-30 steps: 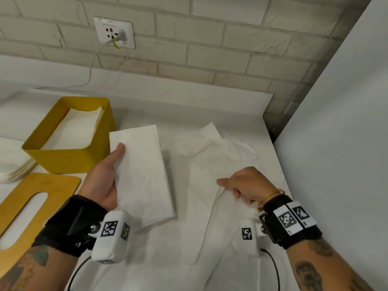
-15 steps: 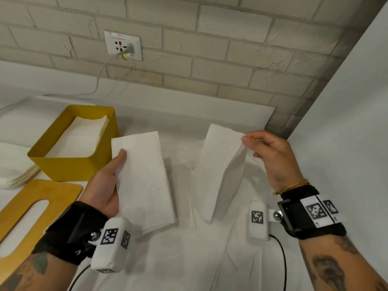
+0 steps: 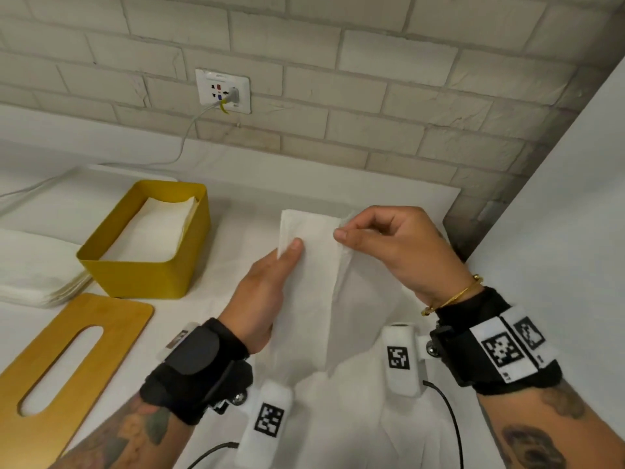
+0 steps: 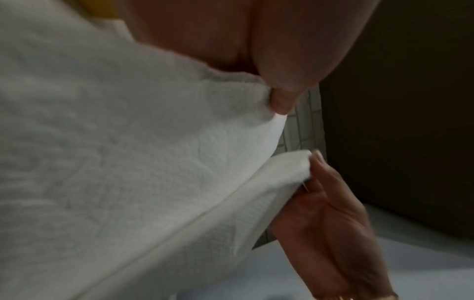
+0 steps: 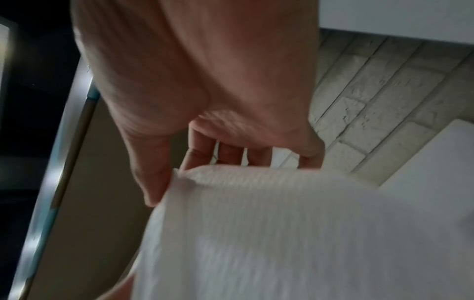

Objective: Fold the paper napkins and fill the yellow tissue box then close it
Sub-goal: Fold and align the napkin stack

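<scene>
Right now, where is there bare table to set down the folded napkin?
Bare strip behind the yellow box, up to the wall. Crowded: napkin stack left, lid in front, loose napkins under both hands.

Box [image 3: 145,265] on desk [image 3: 236,204], napkins [image 3: 148,231] inside. Lid [image 3: 77,350] before box. Napkin stack [image 3: 30,269] left of box. Wall socket [image 3: 223,91] behind.
</scene>
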Available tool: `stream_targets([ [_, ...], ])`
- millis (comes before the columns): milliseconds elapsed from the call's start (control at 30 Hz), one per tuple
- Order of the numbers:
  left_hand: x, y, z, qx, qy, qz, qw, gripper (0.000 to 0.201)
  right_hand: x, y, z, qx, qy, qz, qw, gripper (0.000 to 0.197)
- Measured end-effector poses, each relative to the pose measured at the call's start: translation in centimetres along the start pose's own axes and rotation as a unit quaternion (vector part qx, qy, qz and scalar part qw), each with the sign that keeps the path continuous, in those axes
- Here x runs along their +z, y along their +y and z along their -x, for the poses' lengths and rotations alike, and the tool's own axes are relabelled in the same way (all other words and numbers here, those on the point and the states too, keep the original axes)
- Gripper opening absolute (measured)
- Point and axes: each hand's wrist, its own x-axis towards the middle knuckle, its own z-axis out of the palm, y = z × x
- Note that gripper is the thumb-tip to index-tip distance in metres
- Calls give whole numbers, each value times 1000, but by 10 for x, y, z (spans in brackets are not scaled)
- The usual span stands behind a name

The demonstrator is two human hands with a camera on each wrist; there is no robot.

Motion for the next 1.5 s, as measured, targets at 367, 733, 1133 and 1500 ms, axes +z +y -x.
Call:
stream_targets([
  [367,7,-27,8,-4,-41,-30,999,38,31,15,-16,90,50,54,993,19],
  [733,-12,-27,1,-12,-7,16,1000,33,5,56,20,288,30,-226,930,69],
  [1133,-12,-33,-3,-57,13,58,997,28,24,67,29,165,190,-197,947,15],
  [1500,-14,-8,-5,-63,63,155,984,38,30,39,38,104,112,-271,950,14],
])
